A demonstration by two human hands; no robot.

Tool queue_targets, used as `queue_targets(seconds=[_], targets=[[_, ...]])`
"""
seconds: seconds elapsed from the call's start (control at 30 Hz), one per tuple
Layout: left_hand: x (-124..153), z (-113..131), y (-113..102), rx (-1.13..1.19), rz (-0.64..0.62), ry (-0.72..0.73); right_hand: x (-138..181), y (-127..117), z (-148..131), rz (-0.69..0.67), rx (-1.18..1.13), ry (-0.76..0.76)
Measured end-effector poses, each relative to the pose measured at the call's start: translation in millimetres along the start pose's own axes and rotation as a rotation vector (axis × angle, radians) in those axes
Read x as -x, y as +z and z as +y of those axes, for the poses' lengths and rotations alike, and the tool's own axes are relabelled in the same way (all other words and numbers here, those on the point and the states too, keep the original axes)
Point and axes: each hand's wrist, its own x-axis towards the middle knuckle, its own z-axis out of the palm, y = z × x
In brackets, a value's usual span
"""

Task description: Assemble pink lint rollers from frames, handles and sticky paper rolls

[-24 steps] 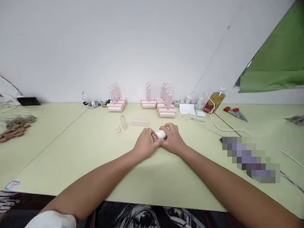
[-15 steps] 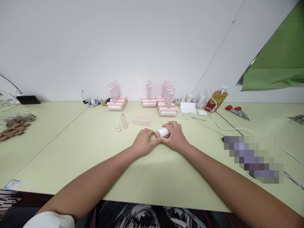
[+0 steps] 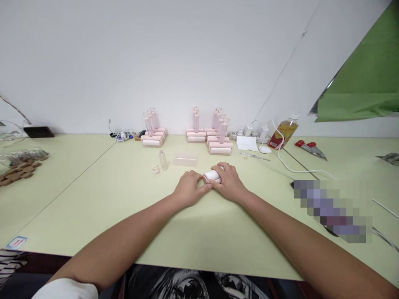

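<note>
Over the middle of the table, both hands meet at a small lint roller with a white roll and pinkish ends. My right hand is closed around its right side, thumb in front and fingers over the top. My left hand pinches at its left end, with the thumb near the right thumb. Beyond my left hand lie a clear pink cover, an upright translucent handle tube and a small pink ring cap.
Pink lint rollers with upright handles stand in groups by the wall. On the right are a drink bottle, tweezers, red-handled pliers, white cables and a pixelated object. Brown discs lie far left.
The lint roller has turned slightly in my hands, showing more of its pink part toward me. My left fingers have shifted a little at its end. The view has tilted slightly.
</note>
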Motion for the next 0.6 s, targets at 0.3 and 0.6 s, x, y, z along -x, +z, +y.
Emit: queue_targets(seconds=[0.3,0.6], targets=[[-16.0,-23.8,-28.2,-0.025,0.575,0.057,-2.2,-0.1,3.0,-0.039,0.049,0.107],[-33.6,-67.1,-76.7,-0.218,0.554,-0.57,-2.7,-1.3,5.5,-0.098,-0.015,0.122]])
